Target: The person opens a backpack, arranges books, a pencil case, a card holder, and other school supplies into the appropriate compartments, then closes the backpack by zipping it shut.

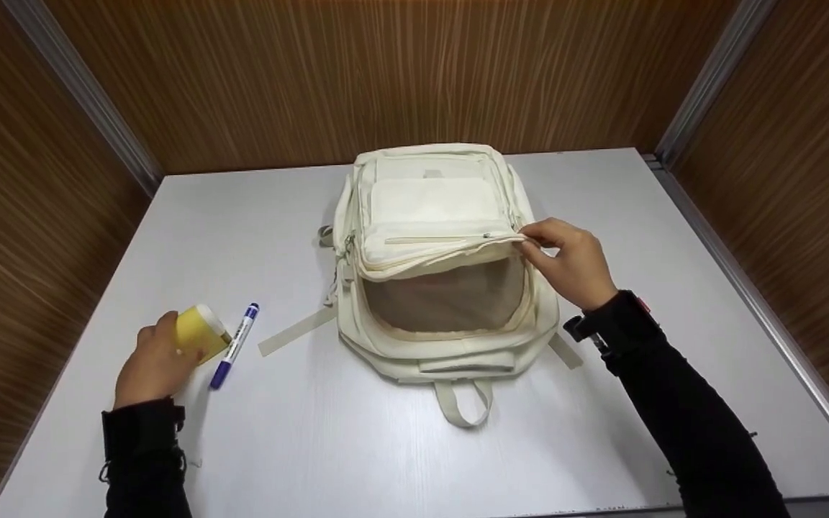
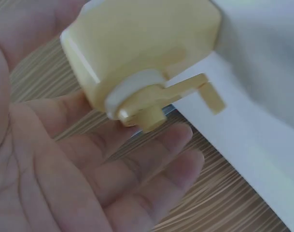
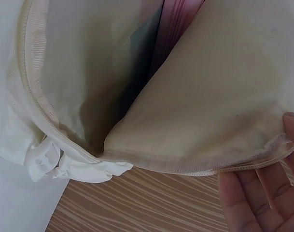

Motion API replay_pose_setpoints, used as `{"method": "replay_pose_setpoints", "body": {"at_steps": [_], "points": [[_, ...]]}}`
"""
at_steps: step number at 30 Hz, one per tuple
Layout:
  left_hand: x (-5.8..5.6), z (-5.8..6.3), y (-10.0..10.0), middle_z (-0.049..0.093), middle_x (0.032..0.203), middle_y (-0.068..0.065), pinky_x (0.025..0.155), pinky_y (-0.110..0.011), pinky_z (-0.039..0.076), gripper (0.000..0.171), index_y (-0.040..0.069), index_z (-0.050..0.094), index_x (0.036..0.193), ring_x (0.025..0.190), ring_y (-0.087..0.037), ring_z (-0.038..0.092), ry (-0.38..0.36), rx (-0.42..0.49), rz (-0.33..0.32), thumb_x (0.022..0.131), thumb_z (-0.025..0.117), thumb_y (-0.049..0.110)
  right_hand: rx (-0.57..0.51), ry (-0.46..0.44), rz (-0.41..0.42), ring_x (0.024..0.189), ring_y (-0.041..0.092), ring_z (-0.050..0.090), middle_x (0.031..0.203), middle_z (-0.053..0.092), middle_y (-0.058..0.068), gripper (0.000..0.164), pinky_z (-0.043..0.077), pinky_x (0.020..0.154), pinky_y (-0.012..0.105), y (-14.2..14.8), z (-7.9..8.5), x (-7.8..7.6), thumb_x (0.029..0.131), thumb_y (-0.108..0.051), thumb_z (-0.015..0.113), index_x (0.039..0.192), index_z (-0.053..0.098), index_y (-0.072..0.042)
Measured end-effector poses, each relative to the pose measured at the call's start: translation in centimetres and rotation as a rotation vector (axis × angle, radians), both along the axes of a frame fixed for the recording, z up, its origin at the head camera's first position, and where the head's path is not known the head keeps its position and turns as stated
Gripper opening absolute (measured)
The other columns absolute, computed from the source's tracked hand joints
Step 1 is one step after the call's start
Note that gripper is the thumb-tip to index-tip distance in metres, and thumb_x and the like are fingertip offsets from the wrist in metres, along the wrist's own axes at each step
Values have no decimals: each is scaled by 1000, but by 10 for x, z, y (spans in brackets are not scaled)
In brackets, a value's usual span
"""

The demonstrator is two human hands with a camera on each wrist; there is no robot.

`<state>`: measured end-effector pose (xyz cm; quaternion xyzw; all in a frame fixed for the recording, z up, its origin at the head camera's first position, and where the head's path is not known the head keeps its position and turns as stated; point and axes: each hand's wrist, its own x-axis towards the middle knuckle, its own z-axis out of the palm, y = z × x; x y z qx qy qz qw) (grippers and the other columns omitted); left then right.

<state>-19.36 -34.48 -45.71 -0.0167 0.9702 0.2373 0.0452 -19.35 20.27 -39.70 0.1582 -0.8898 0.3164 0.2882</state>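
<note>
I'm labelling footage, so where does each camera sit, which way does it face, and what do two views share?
Head: on the head, facing forward and down at the backpack; left hand, right hand and sleeves show.
Left wrist: on that wrist, facing the yellow cranked object; left hand shows.
Right wrist: on that wrist, facing into the open backpack; right hand partly shows.
Head and right wrist share the backpack.

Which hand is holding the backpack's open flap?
The right hand, pinching the backpack flap at its edge; the left hand instead holds the yellow crank-handled object.
</note>
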Motion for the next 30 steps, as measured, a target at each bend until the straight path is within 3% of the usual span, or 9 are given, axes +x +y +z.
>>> {"method": "replay_pose_setpoints", "body": {"at_steps": [7,11,15,19,25,30], "points": [[-2,-16,-1,39,123,-42,80,-64,47,65,-5,21,147,100,-57,55,74,51,34,95,55,14,2,-10,-5,83,18,69,91,72,10,10,56,76,33,0,-1,1,89,-9,70,96,74,-3],[-1,-20,1,42,116,-40,72,-58,48,58,-6,24,143,90,-52,57,120,57,73,96,54,10,3,-12,-5,84,19,69,91,72,10,11,55,77,33,0,-1,0,89,-10,70,97,73,-3],[5,-15,7,42,115,-41,68,-58,49,57,-6,27,141,86,-55,59,185,28,104,95,57,10,-3,-10,0,83,20,69,91,72,11,11,56,77,36,0,0,0,89,-9,70,97,73,-3],[15,-1,21,42,116,-40,72,-63,49,57,-6,30,140,88,-58,58,294,10,92,94,61,8,1,-11,-4,83,21,69,90,72,11,10,56,76,37,-1,2,-1,89,-10,70,96,73,-3],[33,29,62,46,118,-33,76,-62,51,56,-2,36,138,93,-54,60,486,32,-51,91,66,5,-6,-15,-9,84,21,69,90,72,11,11,56,78,37,-1,4,-2,90,-11,69,97,73,-3],[45,44,106,52,118,-25,75,-54,54,57,2,43,135,93,-43,64,549,43,-225,86,72,5,-18,-26,-16,85,21,70,91,72,11,12,57,79,36,-1,4,-3,90,-11,69,97,73,-3]]}}
